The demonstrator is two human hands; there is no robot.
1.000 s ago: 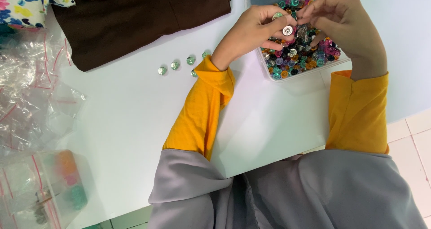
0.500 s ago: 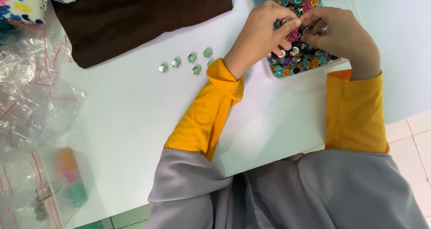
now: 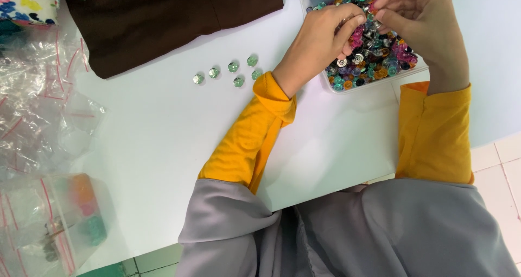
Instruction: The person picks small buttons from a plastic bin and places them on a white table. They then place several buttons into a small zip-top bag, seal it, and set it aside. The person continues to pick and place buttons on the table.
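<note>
Head view, left to right: crumpled clear plastic zip bags (image 3: 38,119) lie at the left edge of the white desk (image 3: 163,163), with a dark brown folded cloth (image 3: 173,16) above them. Six small green-tinted round snap buttons (image 3: 228,73) sit in a loose row on the desk, just left of the left wrist and its yellow sleeve. The left hand (image 3: 317,43) hovers over the clear rectangular plastic box of mixed coloured snap buttons (image 3: 369,60), its fingers curled with the tips pressed together; the right hand (image 3: 420,24) meets it from the other side, fingertips pinched likewise. Both grips are nearly shut around something tiny held between them right above the box, but the piece itself is too small and too hidden to identify, so what each grip has hold of cannot be told.

Compared with one second ago, the silver button seen then between the fingertips no longer shows. The row on the desk has grown from four pieces to six, and both hands remain above the box.
</note>
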